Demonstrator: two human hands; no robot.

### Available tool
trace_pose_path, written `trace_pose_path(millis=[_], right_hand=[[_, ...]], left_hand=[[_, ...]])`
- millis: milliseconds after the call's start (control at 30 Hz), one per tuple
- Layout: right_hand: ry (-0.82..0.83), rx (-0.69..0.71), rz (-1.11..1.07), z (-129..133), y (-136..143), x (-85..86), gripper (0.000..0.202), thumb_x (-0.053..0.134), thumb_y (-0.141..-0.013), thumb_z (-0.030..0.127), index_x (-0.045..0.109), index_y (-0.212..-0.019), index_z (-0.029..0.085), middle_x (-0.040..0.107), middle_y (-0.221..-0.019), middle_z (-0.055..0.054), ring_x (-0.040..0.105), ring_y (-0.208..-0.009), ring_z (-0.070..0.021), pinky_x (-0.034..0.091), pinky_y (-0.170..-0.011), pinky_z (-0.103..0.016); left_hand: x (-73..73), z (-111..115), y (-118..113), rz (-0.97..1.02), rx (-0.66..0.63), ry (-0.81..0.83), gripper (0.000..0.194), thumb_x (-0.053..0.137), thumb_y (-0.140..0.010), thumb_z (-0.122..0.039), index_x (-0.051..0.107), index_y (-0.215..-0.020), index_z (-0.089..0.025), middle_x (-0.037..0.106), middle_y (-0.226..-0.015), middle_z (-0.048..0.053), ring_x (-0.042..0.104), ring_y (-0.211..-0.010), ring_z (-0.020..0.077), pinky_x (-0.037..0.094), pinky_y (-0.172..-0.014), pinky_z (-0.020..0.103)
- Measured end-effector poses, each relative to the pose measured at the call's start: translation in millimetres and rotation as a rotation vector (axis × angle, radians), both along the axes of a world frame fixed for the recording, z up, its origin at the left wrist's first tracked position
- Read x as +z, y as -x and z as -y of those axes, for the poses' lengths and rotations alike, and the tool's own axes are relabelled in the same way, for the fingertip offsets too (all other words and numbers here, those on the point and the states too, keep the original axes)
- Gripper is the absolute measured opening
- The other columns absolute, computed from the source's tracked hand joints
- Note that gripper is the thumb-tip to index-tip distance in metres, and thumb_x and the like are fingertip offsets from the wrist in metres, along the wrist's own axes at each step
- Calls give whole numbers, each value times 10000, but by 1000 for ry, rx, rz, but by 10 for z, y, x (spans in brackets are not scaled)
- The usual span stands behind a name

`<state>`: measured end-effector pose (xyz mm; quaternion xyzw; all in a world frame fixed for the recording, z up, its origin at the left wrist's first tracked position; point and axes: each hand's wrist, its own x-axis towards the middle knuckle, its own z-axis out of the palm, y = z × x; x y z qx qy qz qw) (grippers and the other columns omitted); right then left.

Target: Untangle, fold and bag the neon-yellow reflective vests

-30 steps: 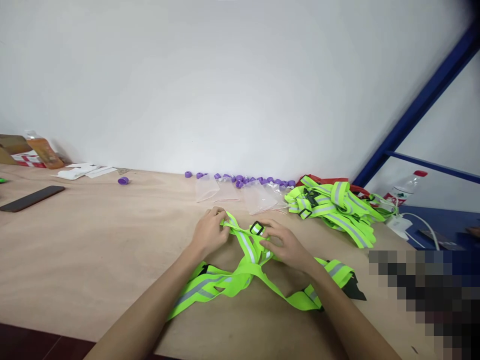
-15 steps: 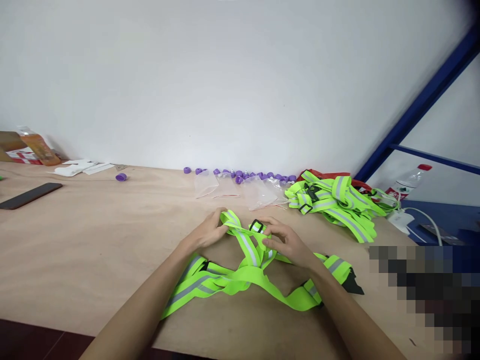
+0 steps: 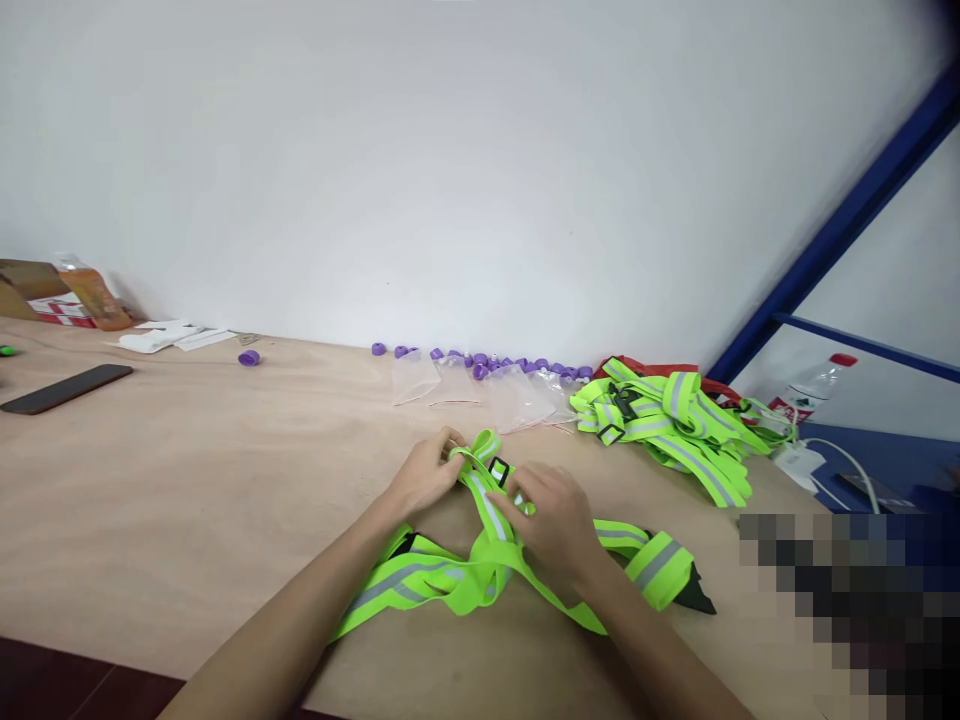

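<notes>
A neon-green strap harness (image 3: 491, 562) with grey reflective stripes lies spread on the wooden table in front of me. My left hand (image 3: 433, 470) pinches the upper end of one strap, lifting a small loop. Close to the black buckle (image 3: 499, 471), my right hand (image 3: 551, 515) is curled over the strap beside it, thumb and fingers gripping the green webbing. My right forearm covers part of the harness. The right end of the harness carries a dark piece (image 3: 697, 592).
More green straps (image 3: 675, 420) are piled on red fabric at the right. Plastic bags (image 3: 517, 395) and purple caps (image 3: 480, 368) line the wall. A phone-like dark slab (image 3: 67, 388), a box and an orange bottle (image 3: 101, 300) sit left; another bottle (image 3: 814, 388) stands right.
My right hand has moved left and down from above the buckle to the strap beside it. The strap's top in my left hand is now folded into a loop. The view has shifted slightly.
</notes>
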<state>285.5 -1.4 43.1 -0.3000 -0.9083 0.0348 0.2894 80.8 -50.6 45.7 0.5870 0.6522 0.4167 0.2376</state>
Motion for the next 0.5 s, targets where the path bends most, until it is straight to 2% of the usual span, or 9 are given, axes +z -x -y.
trace_pose_path(millis=[67, 100, 233, 300, 433, 500], right_hand=[[37, -7, 84, 87, 62, 13, 323, 725, -824, 495, 597, -745, 209, 655, -725, -12, 596, -688, -190, 337, -659, -308], [59, -22, 133, 116, 85, 18, 324, 755, -787, 498, 616, -770, 206, 674, -754, -16, 609, -707, -198, 330, -655, -307], [89, -29, 320, 142, 122, 50, 54, 646, -865, 250, 679, -843, 215, 733, -851, -27, 658, -815, -206, 318, -670, -303], [88, -44, 388, 134, 128, 75, 135, 580, -893, 182, 698, -838, 219, 742, -855, -33, 669, -831, -201, 320, -677, -304], [78, -102, 473, 153, 179, 109, 177, 636, -910, 342, 724, -920, 188, 751, -935, -88, 679, -917, -257, 361, -736, -328], [68, -92, 504, 160, 204, 108, 189, 664, -893, 359, 726, -912, 182, 747, -938, -103, 676, -939, -272, 369, -744, -330]], left_hand=[[-6, 1, -24, -10, 8, -13, 155, 478, -830, -216, 624, -883, -208, 712, -847, 14, 648, -784, 214, 454, -705, 307], [-11, 1, -30, -15, 7, -18, 149, 488, -818, -205, 626, -872, -209, 705, -824, 6, 638, -759, 207, 440, -684, 299], [-47, -1, -27, -20, -3, -35, 192, 510, -764, -152, 641, -891, -210, 676, -774, -11, 607, -705, 186, 416, -643, 276], [-70, -4, -25, -12, -14, -42, 219, 515, -742, -133, 645, -902, -208, 665, -770, -13, 601, -704, 183, 417, -636, 270], [-106, -10, -60, 28, -51, -55, 269, 542, -722, -123, 646, -955, -207, 650, -765, -24, 588, -684, 174, 417, -617, 262], [-109, -9, -83, 56, -62, -60, 284, 553, -715, -120, 643, -972, -204, 644, -757, -29, 584, -674, 170, 417, -610, 260]])
